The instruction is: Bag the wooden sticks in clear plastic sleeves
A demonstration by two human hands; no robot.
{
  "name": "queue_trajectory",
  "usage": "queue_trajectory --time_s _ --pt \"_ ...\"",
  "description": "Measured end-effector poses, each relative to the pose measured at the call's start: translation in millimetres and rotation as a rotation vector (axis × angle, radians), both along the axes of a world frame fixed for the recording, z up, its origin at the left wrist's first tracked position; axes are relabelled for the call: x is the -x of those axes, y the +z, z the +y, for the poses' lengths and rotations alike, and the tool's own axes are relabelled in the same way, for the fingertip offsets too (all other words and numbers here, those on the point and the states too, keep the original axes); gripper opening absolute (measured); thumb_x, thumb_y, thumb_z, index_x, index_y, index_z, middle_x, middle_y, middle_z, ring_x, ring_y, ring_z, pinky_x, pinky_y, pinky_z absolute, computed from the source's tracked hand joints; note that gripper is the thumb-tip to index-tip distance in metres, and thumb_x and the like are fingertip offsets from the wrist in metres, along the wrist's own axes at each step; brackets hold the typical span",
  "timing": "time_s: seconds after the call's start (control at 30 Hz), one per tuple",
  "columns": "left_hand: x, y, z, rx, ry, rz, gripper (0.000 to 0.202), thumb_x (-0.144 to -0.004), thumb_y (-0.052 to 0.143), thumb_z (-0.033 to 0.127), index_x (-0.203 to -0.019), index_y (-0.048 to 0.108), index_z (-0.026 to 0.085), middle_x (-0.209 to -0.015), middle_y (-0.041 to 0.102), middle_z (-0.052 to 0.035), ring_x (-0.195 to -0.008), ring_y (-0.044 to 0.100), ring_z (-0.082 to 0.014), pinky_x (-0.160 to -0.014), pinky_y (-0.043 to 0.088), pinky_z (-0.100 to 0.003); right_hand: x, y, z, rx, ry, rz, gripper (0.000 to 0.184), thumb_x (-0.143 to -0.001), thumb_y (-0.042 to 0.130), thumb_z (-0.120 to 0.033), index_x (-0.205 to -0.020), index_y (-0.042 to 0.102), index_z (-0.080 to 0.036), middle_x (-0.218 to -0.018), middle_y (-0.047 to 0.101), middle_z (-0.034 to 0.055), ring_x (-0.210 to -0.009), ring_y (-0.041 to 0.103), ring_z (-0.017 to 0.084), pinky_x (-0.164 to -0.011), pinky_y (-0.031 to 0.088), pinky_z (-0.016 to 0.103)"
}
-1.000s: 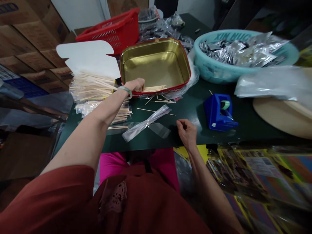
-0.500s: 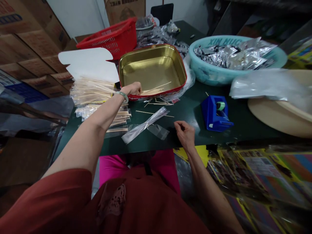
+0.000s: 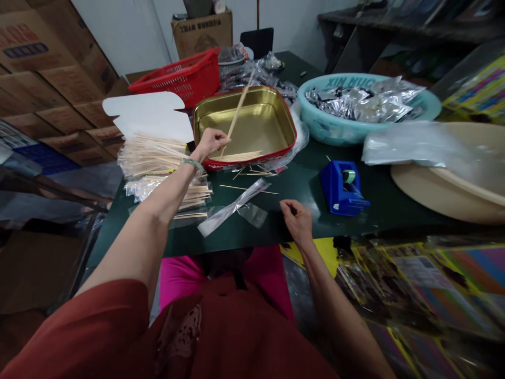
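My left hand (image 3: pixel 213 143) is closed on a few thin wooden sticks (image 3: pixel 239 110), which slant upward over the gold inside of a red-rimmed tin (image 3: pixel 272 113). More wooden sticks (image 3: pixel 240 156) lie along the tin's near side. My right hand (image 3: pixel 296 220) rests near the front of the dark green table, fingers curled, with nothing visible in them. To its left lies a bundle of clear plastic sleeves (image 3: pixel 232 207), gathered at the middle, beside a single small clear bag (image 3: pixel 253 215). Bagged sticks (image 3: pixel 153 155) are heaped left of the tin, by a white card flap (image 3: pixel 148 113).
A blue tape dispenser (image 3: pixel 342 188) stands right of my right hand. Behind it sits a turquoise basin (image 3: pixel 327 129) of silvery packets. A beige basin (image 3: pixel 442 202) with plastic bags is at the far right, a red basket (image 3: pixel 177 79) behind the tin. Cartons (image 3: pixel 55 89) are stacked at left.
My left hand has risen from the tin's near side, bringing up a few sticks that now stand slanted. The right hand stays on the table. The view has tilted slightly upward.
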State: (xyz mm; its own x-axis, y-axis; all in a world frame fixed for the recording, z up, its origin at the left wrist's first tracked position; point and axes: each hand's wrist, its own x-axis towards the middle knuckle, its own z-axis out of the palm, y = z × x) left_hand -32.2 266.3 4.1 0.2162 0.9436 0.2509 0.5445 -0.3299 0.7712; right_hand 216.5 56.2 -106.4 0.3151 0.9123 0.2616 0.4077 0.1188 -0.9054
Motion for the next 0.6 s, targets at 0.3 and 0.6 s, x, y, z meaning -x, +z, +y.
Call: queue_trajectory --time_s 0.3,0.6 --pt "-8.0 21.1 -69.5 -0.114 -0.31 -0.266 0.019 -0.077 0.064 0.029 -0.068 0.06 0.013 -0.053 0.054 0.0031 -0.045 0.047 -0.0055 -0.045 0.035 -0.017 10.1 47.2 5.1 -0.145 -0.022 0.015 0.027 -0.079 0.054 -0.039 -0.085 0.068 -0.017 -0.064 0.062 0.0014 -0.054 0.051 0.013 -0.056 0.045 0.029" --pt "-16.3 -36.3 -111.7 -0.042 -0.416 0.2 0.022 -0.08 0.053 0.016 -0.059 0.055 0.012 -0.054 0.048 0.0039 -0.051 0.04 -0.0059 -0.051 0.032 -0.019 73.0 112.4 61.2 -0.171 0.346 -0.068 0.023 -0.072 0.066 -0.03 -0.087 0.065 -0.014 -0.057 0.048 -0.0051 -0.053 0.042 0.01 -0.056 0.038 0.028"
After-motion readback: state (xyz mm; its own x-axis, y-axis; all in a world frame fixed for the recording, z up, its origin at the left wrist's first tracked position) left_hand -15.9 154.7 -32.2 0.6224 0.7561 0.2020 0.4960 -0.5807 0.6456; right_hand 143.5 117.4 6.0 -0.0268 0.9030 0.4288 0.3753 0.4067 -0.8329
